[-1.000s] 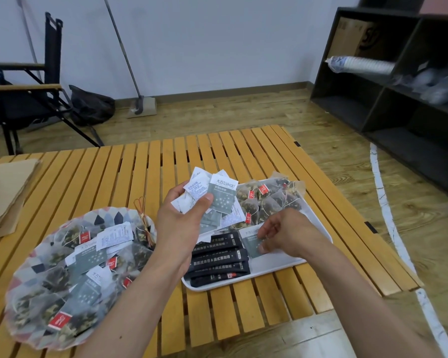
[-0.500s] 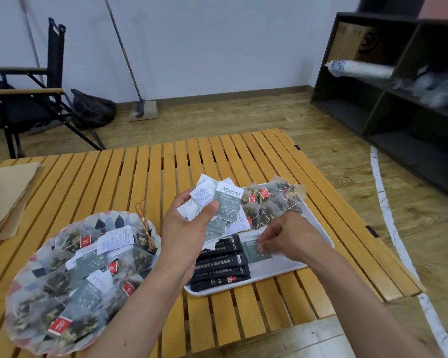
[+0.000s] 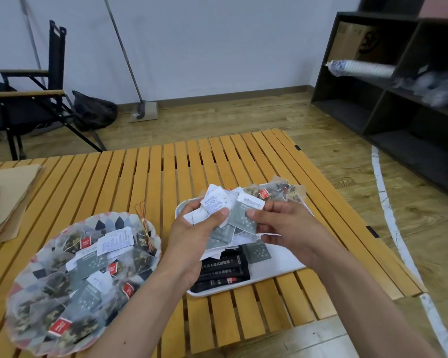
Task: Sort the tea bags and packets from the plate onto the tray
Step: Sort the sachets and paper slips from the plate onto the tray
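Closest to me, low on the left, the patterned plate (image 3: 109, 223) sits on the slatted wooden table (image 3: 166, 164), heaped with mesh tea bags (image 3: 62, 313) with red tags, and a few grey-and-white packets (image 3: 91, 264) lying among them. A little bundle of gold twist ties (image 3: 145, 228) rests on its far rim.

Both forearms come up from the bottom edge. Just right of the plate is the white tray (image 3: 282, 262); a row of black stick packets (image 3: 223, 270) lies at its near end, partly under my view of the left wrist, with one grey packet (image 3: 258, 251) flat beside them.

Above the tray, the left hand (image 3: 192, 236) has its fingers curled round a fanned bunch of packets (image 3: 215, 205), thumb clamped across the top of them. The right hand (image 3: 292, 226) is right up against it, thumb and forefinger pinching a grey packet with a white header (image 3: 243, 215) at the edge of that bunch. I cannot tell whether this one is free of the left hand's grip.

At the tray's far end, a pile of mesh tea bags (image 3: 274, 192) peeks out behind the hands.

Further out on the table's left edge lie sheets of brown paper (image 3: 8, 197). Beyond the table, a folding chair (image 3: 23, 99) and a black bag (image 3: 93, 112) stand by the wall, with a mop (image 3: 142, 109) leaning there. On the right, a dark shelf unit (image 3: 398, 112) holds a sleeve of cups (image 3: 360, 68) and a cardboard box (image 3: 352, 40).
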Demonstrator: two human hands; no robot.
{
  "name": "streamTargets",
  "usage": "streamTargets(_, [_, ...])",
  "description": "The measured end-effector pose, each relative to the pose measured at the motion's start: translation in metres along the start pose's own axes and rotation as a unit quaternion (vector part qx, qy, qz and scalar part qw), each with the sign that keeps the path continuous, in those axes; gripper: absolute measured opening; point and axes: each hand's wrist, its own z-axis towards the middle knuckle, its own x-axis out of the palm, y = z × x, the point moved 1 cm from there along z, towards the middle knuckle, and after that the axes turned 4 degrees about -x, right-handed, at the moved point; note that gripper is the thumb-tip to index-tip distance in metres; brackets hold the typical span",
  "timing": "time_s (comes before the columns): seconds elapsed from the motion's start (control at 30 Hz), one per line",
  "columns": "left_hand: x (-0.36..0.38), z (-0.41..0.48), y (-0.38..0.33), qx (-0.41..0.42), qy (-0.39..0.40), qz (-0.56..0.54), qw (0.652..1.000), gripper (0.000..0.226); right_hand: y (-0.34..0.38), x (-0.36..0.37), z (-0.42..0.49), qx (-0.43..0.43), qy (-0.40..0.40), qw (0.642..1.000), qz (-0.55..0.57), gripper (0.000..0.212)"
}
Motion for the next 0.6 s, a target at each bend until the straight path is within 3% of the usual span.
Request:
streamTargets(0.1, [-0.002, 0.002, -0.002, 0.003, -0.022, 0.01, 1.0, 0.054, 0.001, -0.018, -0.003, 0.034, 0.032, 0.998, -0.036, 0.033])
streamTargets(0.3, [-0.012, 0.007, -0.011, 0.024, -0.063, -0.004, 0.998, 0.047, -0.006, -0.044, -0.003, 0.102, -0.004, 0.959, -0.263, 0.041])
streamTargets(0.6, [-0.009, 0.004, -0.01, 0.027, -0.062, 0.005, 0.998, 0.046, -0.013, -0.025, 0.006, 0.128, 0.0, 0.936, -0.327, 0.044])
